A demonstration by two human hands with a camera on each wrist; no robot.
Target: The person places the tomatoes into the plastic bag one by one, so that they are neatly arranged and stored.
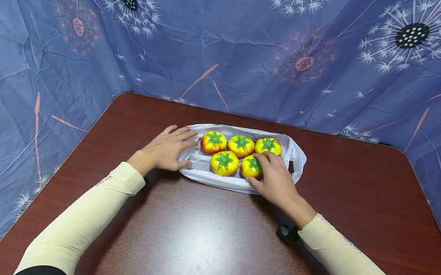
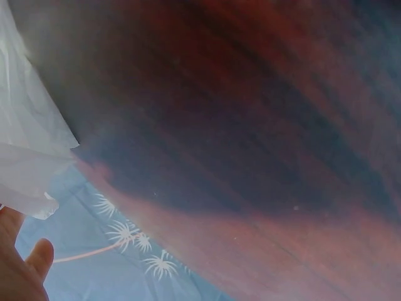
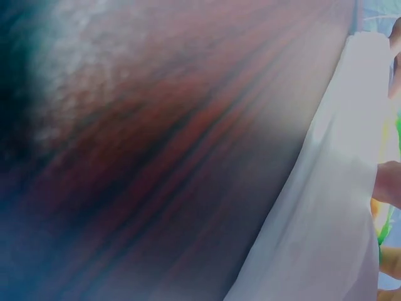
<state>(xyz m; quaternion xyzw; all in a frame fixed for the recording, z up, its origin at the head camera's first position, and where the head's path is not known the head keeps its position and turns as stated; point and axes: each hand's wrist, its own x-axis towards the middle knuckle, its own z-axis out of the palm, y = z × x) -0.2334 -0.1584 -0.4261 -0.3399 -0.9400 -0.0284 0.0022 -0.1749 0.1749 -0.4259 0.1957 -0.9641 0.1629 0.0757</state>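
Observation:
Several yellow-and-red tomatoes (image 1: 224, 163) with green star-shaped tops sit in two rows inside a white plastic bag (image 1: 214, 180), whose mouth is spread wide. My right hand (image 1: 278, 180) grips the front-right tomato (image 1: 248, 166), thumb at its near side and fingers over its far side. At the bag's left end, my left hand (image 1: 167, 147) touches the rim with fingers spread and fairly straight. The left wrist view catches only part of that hand (image 2: 22, 266) below the white plastic (image 2: 31, 125). Fingertips (image 3: 390, 184) of the right hand show past the bag's side in the right wrist view.
The bag stands near the far edge of a dark reddish-brown table (image 1: 356, 200). Behind and beside the table hangs a blue cloth (image 1: 203, 25) with a dandelion print. A black wrist device (image 1: 288, 233) is under my right wrist.

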